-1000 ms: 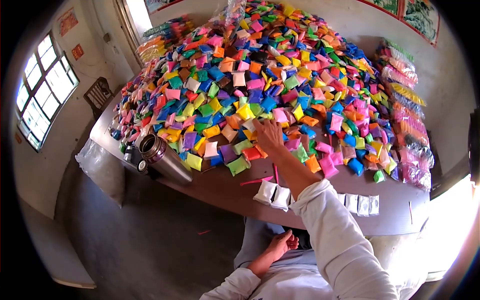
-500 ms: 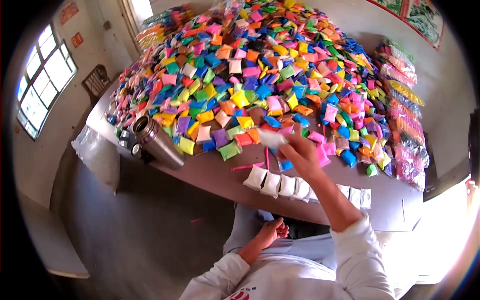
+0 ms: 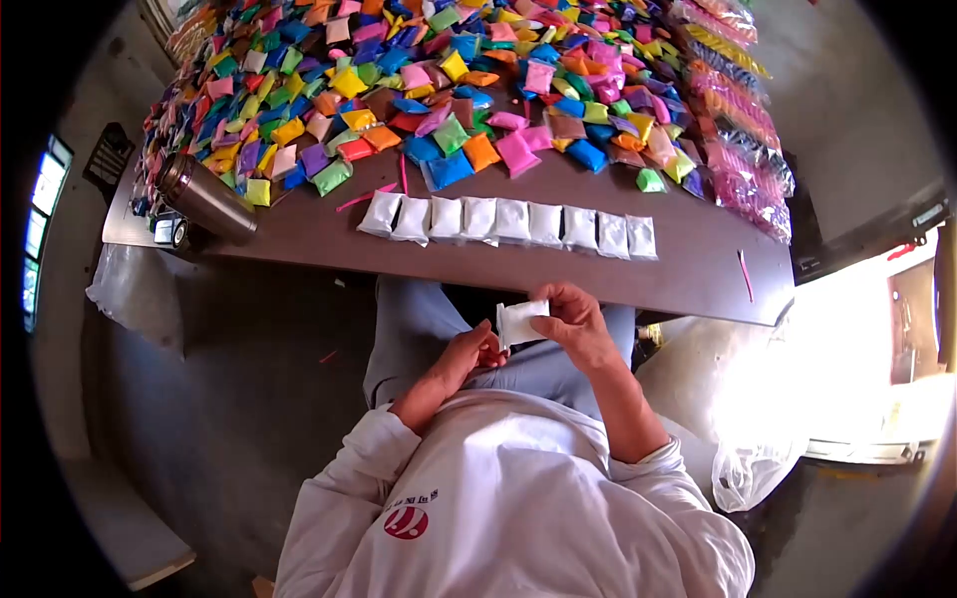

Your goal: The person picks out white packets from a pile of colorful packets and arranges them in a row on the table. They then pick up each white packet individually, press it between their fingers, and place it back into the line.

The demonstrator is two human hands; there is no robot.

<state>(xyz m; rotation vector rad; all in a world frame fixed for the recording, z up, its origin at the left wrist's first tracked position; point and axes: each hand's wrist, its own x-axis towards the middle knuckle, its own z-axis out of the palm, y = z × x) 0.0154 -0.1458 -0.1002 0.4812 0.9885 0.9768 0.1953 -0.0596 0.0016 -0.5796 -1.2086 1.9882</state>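
My right hand [image 3: 576, 324] pinches a small white packet [image 3: 522, 324] above my lap, thumb in front and fingers at its upper right edge. Close to the packet's left edge is my left hand [image 3: 467, 357], its fingers curled in; whether it touches the packet or holds anything is hidden. Several similar white packets [image 3: 512, 219] lie side by side in a row near the front edge of the brown table [image 3: 329, 244].
A large heap of colourful packets [image 3: 349, 82] covers the table's back. A steel flask [image 3: 211, 202] lies tilted at the left. Bundled clear bags [image 3: 738, 130] line the right side. Pink strips [image 3: 404, 174] lie by the row, and a plastic bag [image 3: 135, 299] hangs at the left.
My right hand has come back from over the heap to my lap with the white packet. The left hand has risen slightly beside it. My view has tilted down.
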